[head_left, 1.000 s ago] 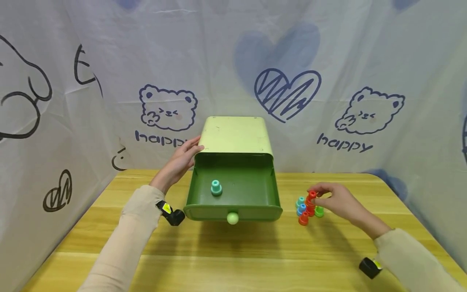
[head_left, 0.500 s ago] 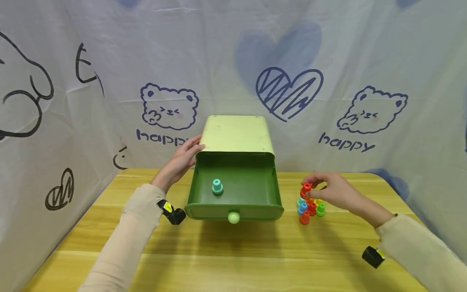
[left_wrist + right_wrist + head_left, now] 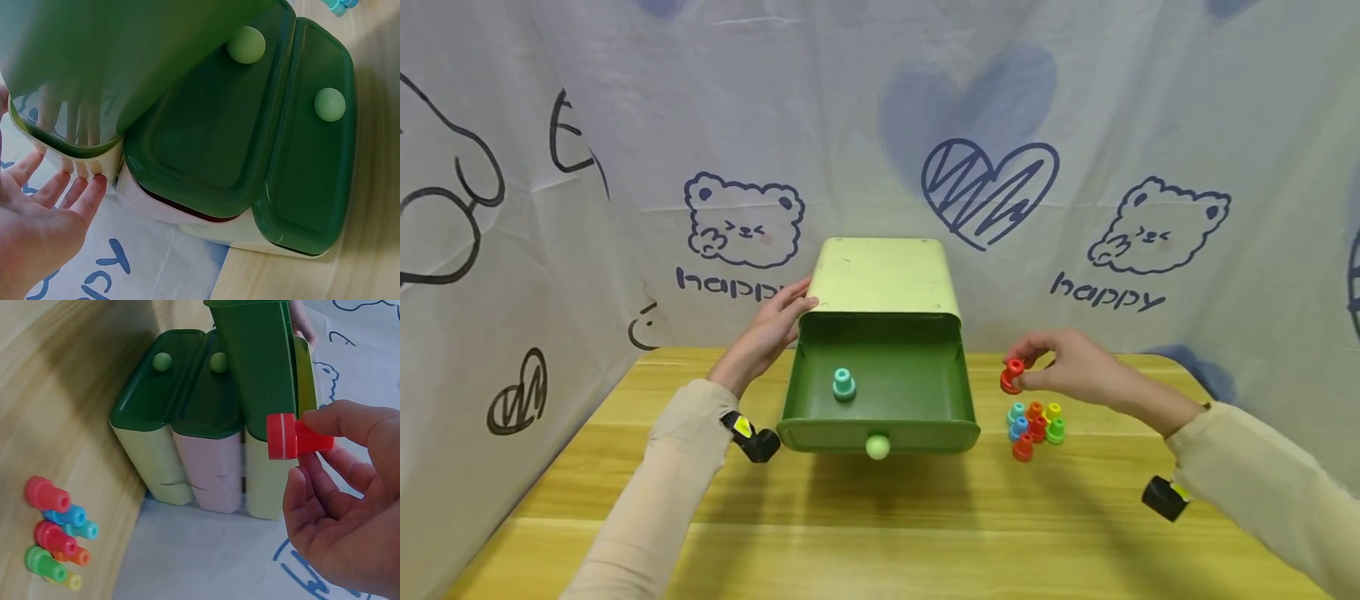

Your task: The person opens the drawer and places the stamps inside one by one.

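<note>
My right hand (image 3: 1078, 371) pinches a red stepped plastic peg (image 3: 1012, 377) between thumb and fingers, held in the air above a small cluster of pegs. In the right wrist view this red peg (image 3: 284, 435) lies sideways, its wide base pointing away from the fingers. My left hand (image 3: 766, 335) rests against the left side of a pale yellow-green drawer cabinet (image 3: 883, 275); in the left wrist view its fingertips (image 3: 94, 181) touch the cabinet wall. The cabinet's green top drawer (image 3: 902, 379) is pulled out, with one teal peg (image 3: 844, 387) standing upright inside.
Right of the drawer, several pegs stand on the wooden table (image 3: 880, 542), among them a red peg (image 3: 1023, 447), a blue peg (image 3: 1018, 429), a green peg (image 3: 1056, 431) and a yellow peg (image 3: 1053, 412). Two closed lower drawers (image 3: 306, 144) show beneath. A printed curtain (image 3: 865, 150) hangs behind.
My right hand has lifted the red peg out of the cluster and carried it up and leftward, uncovering the orange and yellow pegs. My left hand has stayed at the cabinet.
</note>
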{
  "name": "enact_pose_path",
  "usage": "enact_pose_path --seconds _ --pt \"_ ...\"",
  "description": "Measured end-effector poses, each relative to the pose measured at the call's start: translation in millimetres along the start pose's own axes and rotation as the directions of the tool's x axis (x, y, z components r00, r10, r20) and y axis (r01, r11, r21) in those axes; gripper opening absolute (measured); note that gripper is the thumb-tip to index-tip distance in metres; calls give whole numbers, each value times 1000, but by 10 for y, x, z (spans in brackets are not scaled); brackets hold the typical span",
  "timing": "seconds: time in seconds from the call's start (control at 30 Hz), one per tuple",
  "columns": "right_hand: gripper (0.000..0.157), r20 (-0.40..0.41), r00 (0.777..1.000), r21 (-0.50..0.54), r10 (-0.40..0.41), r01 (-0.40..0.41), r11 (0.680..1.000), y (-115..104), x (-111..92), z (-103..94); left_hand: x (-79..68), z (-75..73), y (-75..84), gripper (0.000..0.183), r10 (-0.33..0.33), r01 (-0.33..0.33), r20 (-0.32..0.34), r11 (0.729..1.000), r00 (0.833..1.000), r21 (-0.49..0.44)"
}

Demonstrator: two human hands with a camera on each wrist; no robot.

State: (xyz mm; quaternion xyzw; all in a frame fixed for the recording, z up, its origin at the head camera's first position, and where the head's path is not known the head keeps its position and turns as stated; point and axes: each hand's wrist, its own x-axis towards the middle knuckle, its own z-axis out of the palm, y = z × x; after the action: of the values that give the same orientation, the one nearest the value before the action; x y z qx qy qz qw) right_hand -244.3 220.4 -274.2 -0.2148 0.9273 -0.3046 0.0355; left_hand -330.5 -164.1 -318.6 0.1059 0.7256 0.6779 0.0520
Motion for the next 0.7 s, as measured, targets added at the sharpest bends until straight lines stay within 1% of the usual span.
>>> enact_pose_path --seconds 0.33,0.53,0.7 --pt "19 29 998 -32 -63 64 997 -200 118 -122 -2 15 1 64 7 -7 1 1000 1000 -13" --pt "19 45 995 -28 -90 91 995 -290 180 -155 -4 12 -2 64 1 -1 1 1000 1000 -4" --pt "19 62 992 -57 -109 112 992 -385 236 -165 -2 8 -5 64 3 -3 0 1000 1000 -1"
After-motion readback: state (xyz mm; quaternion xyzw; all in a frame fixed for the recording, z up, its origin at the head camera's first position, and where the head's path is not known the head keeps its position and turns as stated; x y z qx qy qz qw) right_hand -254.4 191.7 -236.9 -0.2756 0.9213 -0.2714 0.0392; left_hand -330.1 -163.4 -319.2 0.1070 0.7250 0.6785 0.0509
